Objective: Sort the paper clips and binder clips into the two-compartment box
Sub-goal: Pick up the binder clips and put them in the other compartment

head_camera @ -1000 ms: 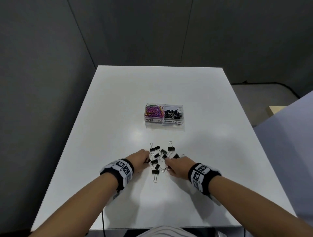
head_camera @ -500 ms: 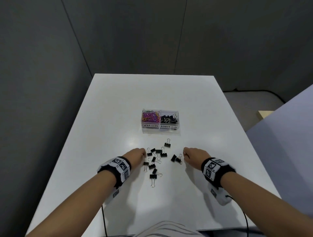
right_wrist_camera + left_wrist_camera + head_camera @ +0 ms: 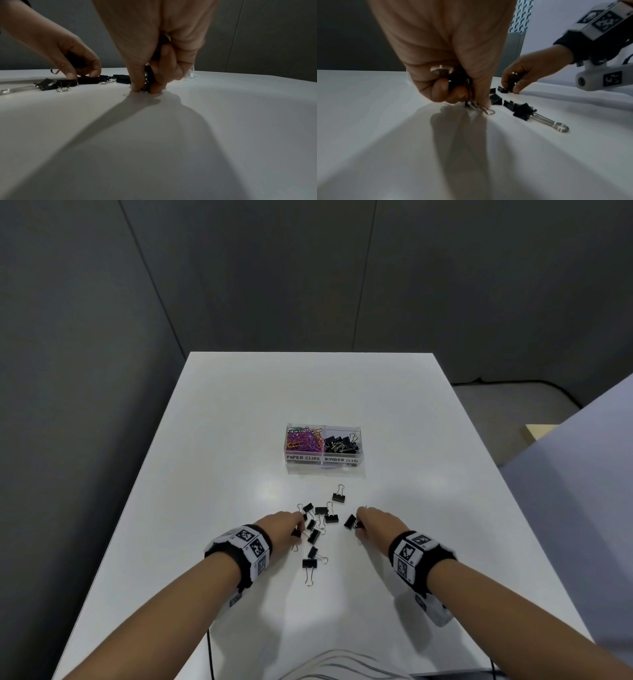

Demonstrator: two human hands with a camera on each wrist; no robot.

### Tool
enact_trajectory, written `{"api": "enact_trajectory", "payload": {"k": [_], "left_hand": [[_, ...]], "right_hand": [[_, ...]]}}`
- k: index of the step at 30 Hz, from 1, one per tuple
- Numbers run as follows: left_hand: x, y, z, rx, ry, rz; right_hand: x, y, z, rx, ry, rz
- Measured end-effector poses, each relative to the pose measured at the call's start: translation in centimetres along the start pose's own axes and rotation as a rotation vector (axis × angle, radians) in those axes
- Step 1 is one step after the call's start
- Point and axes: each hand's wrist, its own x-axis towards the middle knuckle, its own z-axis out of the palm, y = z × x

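Both hands were down in the binder clips [image 3: 320,523] scattered near the box [image 3: 323,448]: left hand [image 3: 452,75] curled round several, right hand [image 3: 159,67] pinching one, possibly more. Overfull fists risked dropping clips or spilling into the paper-clip side

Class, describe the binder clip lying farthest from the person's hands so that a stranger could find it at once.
Start at the clear two-compartment box on the white table. Just in front of its side labelled BINDER CLIPS lies one black binder clip, wire handles pointing toward the box. It sits alone, apart from the cluster between the hands.
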Motion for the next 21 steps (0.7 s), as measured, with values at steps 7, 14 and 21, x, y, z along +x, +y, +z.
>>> {"api": "enact_trajectory", "payload": {"k": [7,14,21], "left_hand": [[0.7,0.1,-0.8,0.048,-0.001,-0.029],[1.4,-0.3,-1.6,0.078,0.016,0.017],[2.3,0.9,-6.3,-0.041,0.111,0.125]], "right_hand": [[0.7,0.3,-0.4,-0.016,0.001,-0.069],[1.8,1.4,-3.6,0.142,0.014,-0.149],[6.4,1.1,-10.4,0.229,0.24,-0.118]]}}
